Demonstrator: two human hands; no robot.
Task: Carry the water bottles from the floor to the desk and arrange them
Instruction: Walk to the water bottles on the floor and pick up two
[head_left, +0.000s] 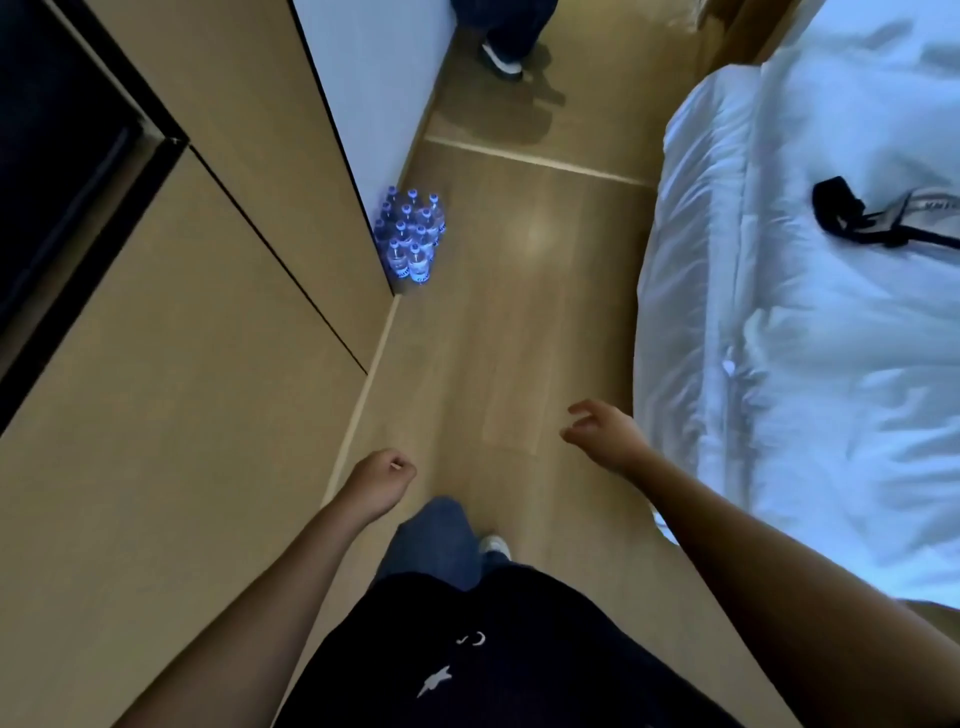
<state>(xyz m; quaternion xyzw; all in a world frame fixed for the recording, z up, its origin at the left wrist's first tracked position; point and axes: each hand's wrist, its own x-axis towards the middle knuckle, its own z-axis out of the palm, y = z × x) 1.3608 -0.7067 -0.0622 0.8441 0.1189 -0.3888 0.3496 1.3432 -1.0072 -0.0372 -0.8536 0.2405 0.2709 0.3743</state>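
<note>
So on my left the wooden cabinets (171, 322) are running along the floor (519, 291). My left hand (382, 480) is hanging curled into a loose fist, holding nothing. The water bottles (410, 236) are standing bunched up on the floor against the cabinet corner, well ahead of both hands. My right hand (602, 434) is reaching out with relaxed fingers, empty, next to the white bed (805, 338).

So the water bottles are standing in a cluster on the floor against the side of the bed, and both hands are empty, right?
Not quite. The water bottles do stand in a cluster on the floor, but against the corner of the wooden wall panel, across the floor from the bed. The head view shows this. The left hand and right hand are indeed empty.
</note>
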